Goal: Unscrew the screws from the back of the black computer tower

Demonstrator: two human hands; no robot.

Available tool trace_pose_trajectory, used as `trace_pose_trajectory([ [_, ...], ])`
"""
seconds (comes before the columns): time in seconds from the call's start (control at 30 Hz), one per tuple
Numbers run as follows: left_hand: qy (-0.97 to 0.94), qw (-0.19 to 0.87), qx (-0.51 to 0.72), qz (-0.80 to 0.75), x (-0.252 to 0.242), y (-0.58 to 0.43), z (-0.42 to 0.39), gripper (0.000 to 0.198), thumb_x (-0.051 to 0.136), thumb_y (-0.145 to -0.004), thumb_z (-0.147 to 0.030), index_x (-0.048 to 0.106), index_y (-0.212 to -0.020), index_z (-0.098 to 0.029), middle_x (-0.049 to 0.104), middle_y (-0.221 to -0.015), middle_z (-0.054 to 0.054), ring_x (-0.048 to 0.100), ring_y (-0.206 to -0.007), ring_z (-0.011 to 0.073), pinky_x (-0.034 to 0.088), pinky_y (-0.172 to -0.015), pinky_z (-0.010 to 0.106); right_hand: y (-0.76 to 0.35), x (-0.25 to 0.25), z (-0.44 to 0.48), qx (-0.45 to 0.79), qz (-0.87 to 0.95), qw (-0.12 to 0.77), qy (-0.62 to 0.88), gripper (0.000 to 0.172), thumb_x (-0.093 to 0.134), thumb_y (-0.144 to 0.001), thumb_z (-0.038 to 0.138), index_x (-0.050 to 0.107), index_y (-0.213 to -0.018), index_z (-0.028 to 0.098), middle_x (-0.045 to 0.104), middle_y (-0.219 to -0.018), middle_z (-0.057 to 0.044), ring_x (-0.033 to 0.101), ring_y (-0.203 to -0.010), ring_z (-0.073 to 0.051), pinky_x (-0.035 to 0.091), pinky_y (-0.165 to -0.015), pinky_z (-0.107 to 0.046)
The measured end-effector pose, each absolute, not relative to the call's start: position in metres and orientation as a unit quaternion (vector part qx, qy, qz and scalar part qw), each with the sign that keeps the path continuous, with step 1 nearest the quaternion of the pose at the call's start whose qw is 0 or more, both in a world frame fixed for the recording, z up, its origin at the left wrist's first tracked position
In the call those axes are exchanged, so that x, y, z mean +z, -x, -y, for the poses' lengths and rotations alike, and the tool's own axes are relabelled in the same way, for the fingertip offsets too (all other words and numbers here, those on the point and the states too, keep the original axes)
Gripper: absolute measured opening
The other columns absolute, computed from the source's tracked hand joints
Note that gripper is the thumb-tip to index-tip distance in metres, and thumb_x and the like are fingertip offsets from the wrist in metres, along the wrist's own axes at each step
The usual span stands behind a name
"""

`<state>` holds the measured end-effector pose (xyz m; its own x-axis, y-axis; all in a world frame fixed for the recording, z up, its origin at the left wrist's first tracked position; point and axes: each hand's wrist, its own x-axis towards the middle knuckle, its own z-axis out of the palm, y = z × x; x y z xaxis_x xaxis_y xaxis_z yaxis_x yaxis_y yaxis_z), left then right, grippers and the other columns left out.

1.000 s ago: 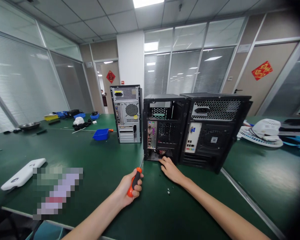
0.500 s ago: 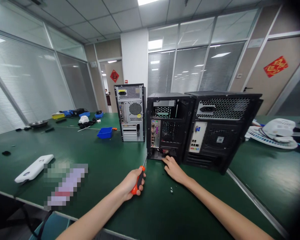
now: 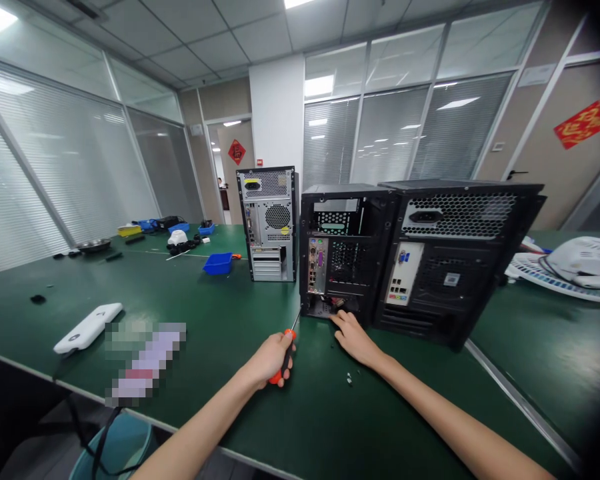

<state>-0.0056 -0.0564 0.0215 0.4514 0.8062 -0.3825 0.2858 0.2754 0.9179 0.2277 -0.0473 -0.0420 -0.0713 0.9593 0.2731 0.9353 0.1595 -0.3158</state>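
My left hand is wrapped round the orange and black handle of a screwdriver. The thin shaft slants up to the lower left corner of the black computer case in the middle; whether the tip sits on a screw is too small to tell. My right hand has its fingers stretched towards the same case, fingertips at the bottom edge of its lower rear opening. Wires show inside that opening. Several small screws lie on the table below my right hand.
A second black computer case stands close on the right, and a grey-backed one behind on the left. A blue tray, a white device and a fan part rest on the green table. A teal bin is below its edge.
My view has turned slightly left, so everything sits a little further right in the picture. Both hands keep their places at the case, the left still round the screwdriver.
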Motion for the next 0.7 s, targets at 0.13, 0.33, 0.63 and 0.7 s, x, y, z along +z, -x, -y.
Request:
trace_pose_trajectory([
  [0.13,-0.582,0.617,0.206,-0.488,0.023,0.004,0.057,0.035,0.038,-0.089,-0.051,0.044,-0.081,-0.017,0.045,-0.044,-0.007,0.040,-0.030,0.0065,0.027,-0.030,0.015,-0.228,-0.043,0.047,0.027,0.732,0.209,0.648,0.039,0.037,-0.078,0.006,0.059,-0.110,0.012,0.052,-0.100,-0.011,0.046,-0.095,-0.023,0.037,-0.093,-0.036],
  [0.33,-0.610,0.575,0.199,-0.508,0.026,0.002,0.057,0.035,0.042,-0.088,-0.050,0.046,-0.080,-0.016,0.045,-0.041,-0.006,0.041,-0.027,0.0079,0.027,-0.031,0.017,-0.228,-0.044,0.047,0.025,0.733,0.205,0.648,0.037,0.038,-0.078,0.007,0.060,-0.108,0.013,0.052,-0.102,-0.011,0.046,-0.096,-0.023,0.036,-0.094,-0.036],
  [0.63,-0.667,0.460,0.154,-0.565,0.046,-0.008,0.065,0.025,0.043,-0.088,-0.038,0.050,-0.081,-0.015,0.044,-0.036,-0.004,0.043,-0.026,0.0156,0.034,-0.035,0.025,-0.227,-0.044,0.047,0.030,0.733,0.204,0.648,0.038,0.037,-0.078,0.007,0.059,-0.110,0.010,0.052,-0.101,-0.012,0.046,-0.097,-0.023,0.036,-0.094,-0.035],
  [0.7,-0.678,0.434,0.147,-0.574,0.050,-0.010,0.068,0.024,0.042,-0.088,-0.037,0.050,-0.082,-0.015,0.042,-0.034,-0.003,0.041,-0.025,0.0167,0.034,-0.036,0.026,-0.227,-0.044,0.048,0.030,0.734,0.205,0.647,0.038,0.037,-0.079,0.007,0.059,-0.109,0.010,0.052,-0.102,-0.012,0.045,-0.097,-0.024,0.036,-0.095,-0.035],
])
